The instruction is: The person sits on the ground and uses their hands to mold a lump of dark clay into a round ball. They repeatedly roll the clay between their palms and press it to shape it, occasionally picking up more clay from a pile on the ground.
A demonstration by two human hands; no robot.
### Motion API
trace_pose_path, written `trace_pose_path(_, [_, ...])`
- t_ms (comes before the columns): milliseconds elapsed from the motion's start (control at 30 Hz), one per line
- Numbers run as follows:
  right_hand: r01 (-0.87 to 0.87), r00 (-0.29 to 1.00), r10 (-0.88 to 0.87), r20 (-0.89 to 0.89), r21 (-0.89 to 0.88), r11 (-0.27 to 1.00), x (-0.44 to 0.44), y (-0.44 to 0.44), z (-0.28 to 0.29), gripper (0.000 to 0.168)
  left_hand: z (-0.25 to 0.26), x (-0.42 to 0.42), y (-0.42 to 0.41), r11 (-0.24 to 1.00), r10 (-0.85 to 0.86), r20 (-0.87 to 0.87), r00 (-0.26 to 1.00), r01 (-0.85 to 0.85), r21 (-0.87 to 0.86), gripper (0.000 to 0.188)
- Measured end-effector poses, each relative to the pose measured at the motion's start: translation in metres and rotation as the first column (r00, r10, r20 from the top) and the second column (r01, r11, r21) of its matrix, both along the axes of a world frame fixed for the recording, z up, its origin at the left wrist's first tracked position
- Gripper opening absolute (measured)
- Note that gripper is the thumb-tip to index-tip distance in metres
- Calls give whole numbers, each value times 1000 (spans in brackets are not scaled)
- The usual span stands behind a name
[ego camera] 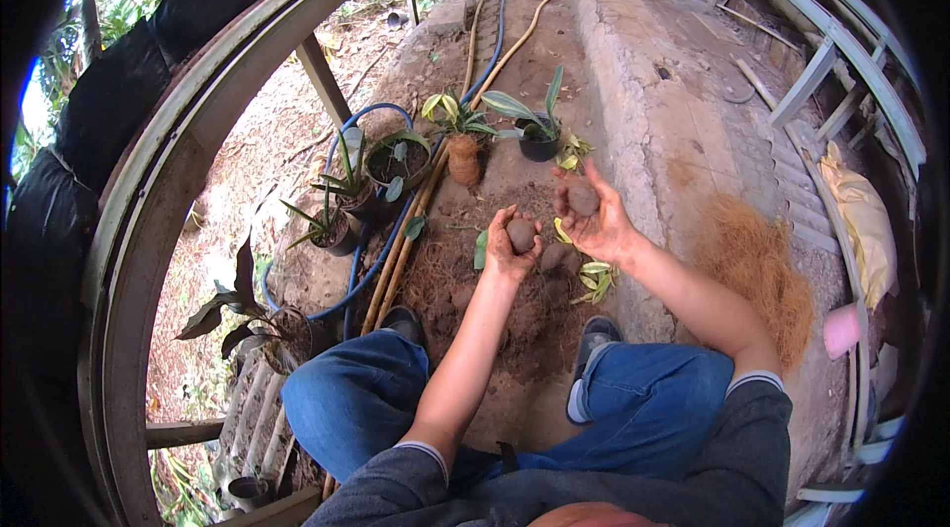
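Note:
In my left hand (510, 245) is a rounded ball of soil (522, 234), fingers curled around it. My right hand (592, 219), higher and to the right, holds another soil ball (582, 198) against its palm and fingers. Both hands are smeared with dirt. Below them, between my shoes, lies a heap of dark soil (523, 330) mixed with fibres, with more rounded lumps (558, 257) near its top. Cut variegated leaves (596, 280) lie at the heap's right side. Beyond the hands, a leafy plant stands in a fibre-wrapped root ball (464, 162).
Potted plants (399, 159) stand at the left beside a blue hose (386, 260) and bamboo-like poles (415, 230). A black pot (538, 142) holds a striped-leaf plant. On the concrete ledge (631, 104) at the right lies loose coconut fibre (757, 275); a pink container (841, 331) is farther right.

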State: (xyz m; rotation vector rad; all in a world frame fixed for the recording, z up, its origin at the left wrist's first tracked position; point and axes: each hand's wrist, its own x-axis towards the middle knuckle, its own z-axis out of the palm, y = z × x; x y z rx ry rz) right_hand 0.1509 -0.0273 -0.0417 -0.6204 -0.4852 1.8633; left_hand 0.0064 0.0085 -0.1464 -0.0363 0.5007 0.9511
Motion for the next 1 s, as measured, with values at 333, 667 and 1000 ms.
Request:
trace_pose_path(333, [-43, 997, 46, 56, -52, 998, 6, 6, -24, 21, -6, -5, 2, 1000, 6, -12, 1000, -6, -1, 14])
trace_pose_path(667, [-177, 934, 219, -281, 168, 970, 38, 18, -49, 24, -3, 5, 1, 1000, -22, -17, 1000, 22, -20, 14])
trace_pose_path(1000, [219, 972, -201, 120, -168, 961, -13, -5, 14, 24, -6, -3, 2, 1000, -5, -3, 1000, 5, -5, 13])
